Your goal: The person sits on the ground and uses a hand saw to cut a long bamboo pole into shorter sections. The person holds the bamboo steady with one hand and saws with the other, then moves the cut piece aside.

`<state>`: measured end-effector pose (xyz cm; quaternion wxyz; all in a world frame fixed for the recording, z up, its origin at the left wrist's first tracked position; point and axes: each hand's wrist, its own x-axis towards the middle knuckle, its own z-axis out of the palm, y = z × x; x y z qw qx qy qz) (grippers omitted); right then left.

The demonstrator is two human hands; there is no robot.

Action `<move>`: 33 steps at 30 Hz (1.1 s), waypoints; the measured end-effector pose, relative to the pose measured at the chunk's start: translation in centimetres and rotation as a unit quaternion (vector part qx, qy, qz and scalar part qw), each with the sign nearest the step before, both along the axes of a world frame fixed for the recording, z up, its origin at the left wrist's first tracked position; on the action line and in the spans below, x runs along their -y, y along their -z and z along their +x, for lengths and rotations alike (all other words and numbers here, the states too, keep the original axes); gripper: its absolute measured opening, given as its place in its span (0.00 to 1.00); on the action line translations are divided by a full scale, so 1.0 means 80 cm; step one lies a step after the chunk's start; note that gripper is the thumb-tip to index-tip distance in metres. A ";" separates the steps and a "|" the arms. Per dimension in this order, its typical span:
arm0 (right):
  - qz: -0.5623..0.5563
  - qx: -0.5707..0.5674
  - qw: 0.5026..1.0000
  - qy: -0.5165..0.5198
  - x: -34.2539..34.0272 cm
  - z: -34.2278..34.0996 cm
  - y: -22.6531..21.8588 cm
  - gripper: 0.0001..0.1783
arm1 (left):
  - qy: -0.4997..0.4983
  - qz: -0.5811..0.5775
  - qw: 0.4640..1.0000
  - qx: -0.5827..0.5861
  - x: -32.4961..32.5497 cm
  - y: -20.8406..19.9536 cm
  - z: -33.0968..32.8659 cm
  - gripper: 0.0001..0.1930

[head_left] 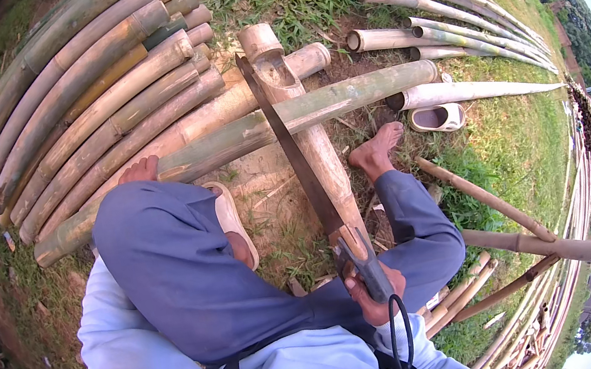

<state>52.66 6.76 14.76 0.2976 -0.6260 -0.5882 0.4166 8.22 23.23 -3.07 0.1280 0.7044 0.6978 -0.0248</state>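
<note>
My right hand [378,294] is closed round the handle of a handsaw [301,164]. Its long dark blade points away from me and crosses a greenish bamboo pole [234,142]. Under that pole runs a notched bamboo piece [315,151], with a scooped-out hollow near its far end. My left hand [140,170] shows beyond my left knee, its fingers bent over the greenish pole; the knee hides the rest of it. My bare right foot [379,150] is right of the notched piece, close to the greenish pole.
Thick cut bamboo lengths [98,77] are stacked at the far left. Long bamboo poles [472,22] lie on grass at the far right. A pale sandal [437,118] lies beside my right foot; another sandal [229,215] is below my left leg. A bamboo frame [556,246] stands at right.
</note>
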 end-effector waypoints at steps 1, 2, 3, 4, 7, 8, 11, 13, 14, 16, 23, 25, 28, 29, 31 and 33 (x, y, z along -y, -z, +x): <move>0.000 0.004 1.000 -0.001 0.003 0.002 0.003 0.12 | -0.007 0.007 1.000 0.009 -0.003 -0.002 0.001 0.21; -0.001 0.008 1.000 -0.001 0.006 0.005 0.008 0.12 | -0.014 0.013 1.000 0.017 -0.006 -0.003 0.002 0.20; 0.001 0.009 1.000 -0.002 0.004 0.005 0.010 0.12 | -0.002 0.014 1.000 0.026 -0.009 -0.002 -0.005 0.23; 0.002 0.005 1.000 -0.004 0.004 0.005 0.010 0.12 | 0.010 0.014 0.999 0.035 -0.012 0.000 -0.016 0.25; 0.007 0.002 1.000 -0.008 0.002 0.005 0.009 0.12 | 0.039 -0.019 0.998 0.048 -0.024 -0.016 -0.020 0.25; 0.011 0.004 1.000 -0.011 0.003 0.005 0.009 0.11 | 0.047 -0.035 0.997 0.049 -0.028 -0.022 -0.018 0.24; 0.018 -0.013 1.000 -0.016 0.000 0.004 0.011 0.11 | 0.047 -0.034 0.997 0.050 -0.029 -0.018 -0.028 0.27; 0.019 -0.019 1.000 -0.011 -0.001 0.001 0.011 0.10 | 0.052 -0.034 0.996 0.061 -0.031 -0.021 -0.024 0.27; 0.019 -0.018 1.000 -0.009 -0.001 0.000 0.011 0.10 | 0.055 -0.033 0.996 0.066 -0.032 -0.021 -0.022 0.28; 0.019 -0.014 1.000 -0.014 -0.001 0.000 0.012 0.11 | 0.055 -0.033 0.995 0.071 -0.033 -0.018 -0.023 0.29; 0.015 0.008 0.999 -0.029 0.001 -0.012 0.002 0.11 | 0.046 -0.066 0.994 0.074 -0.037 -0.024 -0.025 0.29; 0.018 0.003 1.000 -0.024 -0.005 -0.021 0.002 0.11 | 0.046 -0.053 0.995 0.067 -0.035 -0.035 -0.016 0.30; -0.005 -0.005 1.000 -0.024 -0.026 -0.032 0.008 0.11 | 0.043 -0.062 0.995 0.060 -0.035 -0.035 -0.016 0.30; -0.004 -0.012 1.000 -0.015 -0.024 -0.036 0.008 0.10 | 0.041 -0.069 0.995 0.058 -0.036 -0.033 -0.017 0.31; -0.005 -0.022 1.000 0.001 -0.022 -0.042 0.006 0.06 | 0.048 -0.050 0.996 0.056 -0.033 -0.018 -0.022 0.31; 0.007 0.000 1.000 -0.002 -0.007 -0.040 0.003 0.07 | 0.051 -0.034 0.996 0.063 -0.031 -0.011 -0.028 0.32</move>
